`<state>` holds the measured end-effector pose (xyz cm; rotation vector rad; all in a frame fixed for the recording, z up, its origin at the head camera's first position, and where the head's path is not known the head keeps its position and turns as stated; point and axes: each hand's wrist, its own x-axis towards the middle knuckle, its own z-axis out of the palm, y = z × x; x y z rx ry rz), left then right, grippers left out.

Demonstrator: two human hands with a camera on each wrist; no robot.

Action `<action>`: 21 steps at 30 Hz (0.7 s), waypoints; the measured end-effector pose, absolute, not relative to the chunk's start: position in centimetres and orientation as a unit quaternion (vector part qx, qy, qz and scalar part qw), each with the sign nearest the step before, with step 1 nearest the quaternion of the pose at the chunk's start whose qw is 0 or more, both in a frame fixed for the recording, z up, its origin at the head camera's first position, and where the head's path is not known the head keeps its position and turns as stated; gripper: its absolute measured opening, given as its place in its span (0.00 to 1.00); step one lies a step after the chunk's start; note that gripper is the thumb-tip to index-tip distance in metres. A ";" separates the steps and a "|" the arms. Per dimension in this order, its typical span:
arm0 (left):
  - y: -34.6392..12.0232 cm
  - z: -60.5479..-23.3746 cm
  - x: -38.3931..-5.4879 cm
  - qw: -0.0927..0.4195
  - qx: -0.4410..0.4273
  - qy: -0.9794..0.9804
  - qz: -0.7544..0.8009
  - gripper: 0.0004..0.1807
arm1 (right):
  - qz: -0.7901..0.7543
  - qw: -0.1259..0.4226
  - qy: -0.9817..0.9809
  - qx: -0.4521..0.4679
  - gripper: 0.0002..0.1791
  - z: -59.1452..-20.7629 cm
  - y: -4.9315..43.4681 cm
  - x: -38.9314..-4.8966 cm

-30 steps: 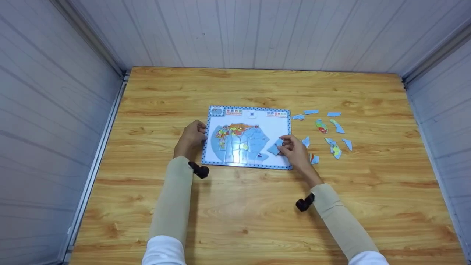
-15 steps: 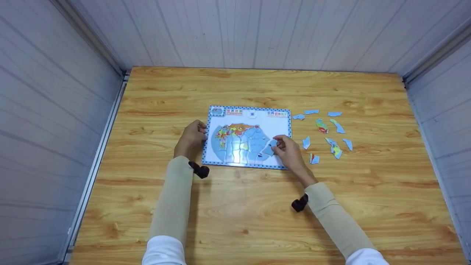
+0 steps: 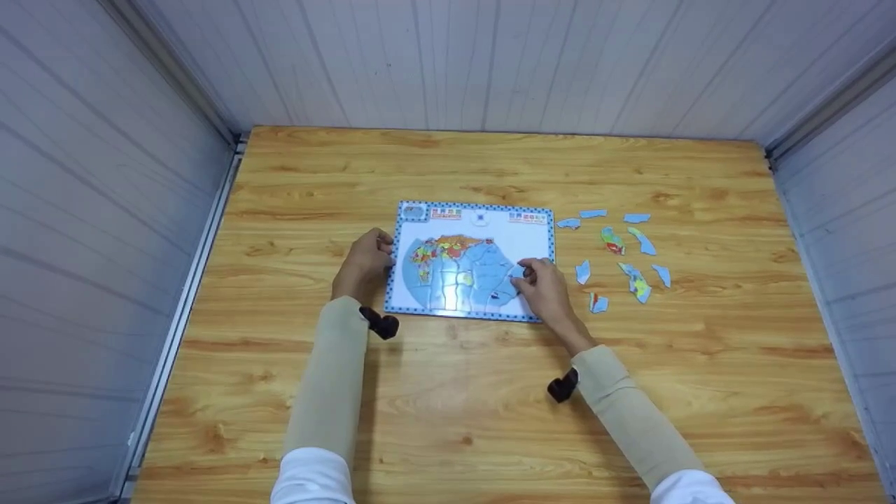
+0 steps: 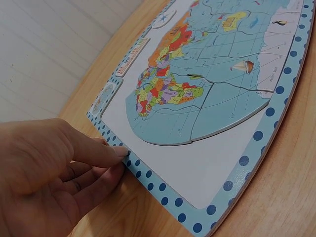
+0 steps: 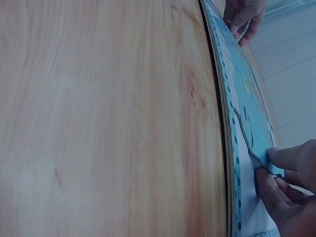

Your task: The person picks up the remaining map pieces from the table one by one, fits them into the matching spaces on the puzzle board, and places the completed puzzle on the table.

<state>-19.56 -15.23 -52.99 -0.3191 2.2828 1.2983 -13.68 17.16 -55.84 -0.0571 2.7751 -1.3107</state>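
A world-map puzzle board [image 3: 528, 234] with a blue dotted border lies flat on the table. Joined pieces form the left and middle of the map, Africa and Eurasia among them. My left hand [image 3: 362, 262] holds the board's left edge; in the left wrist view the thumb [image 4: 116, 154] lies on the dotted border and the fingers curl at the edge below. Between thumb and fingers, my right hand [image 3: 547, 288] pinches a blue puzzle piece [image 3: 516, 271]. That piece sits right at the right side of the joined map, partly hidden by the fingers.
Several loose pieces lie on the wooden table [image 3: 462, 392] right of the board, including a green and red piece [image 3: 612, 240], a blue and yellow piece [image 3: 635, 282] and a small blue piece [image 3: 582, 271]. Pale panel walls [image 3: 448, 63] enclose the back and sides.
My right hand has moved left with the blue piece, bringing it from the board's right edge up against the joined map. The left hand stays at the board's left edge.
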 end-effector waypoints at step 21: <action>-15.2 -52.8 -19.4 0.239 -0.119 0.833 0.485 0.18 | -0.387 0.048 0.920 -0.021 0.21 -55.6 16.7 -13.7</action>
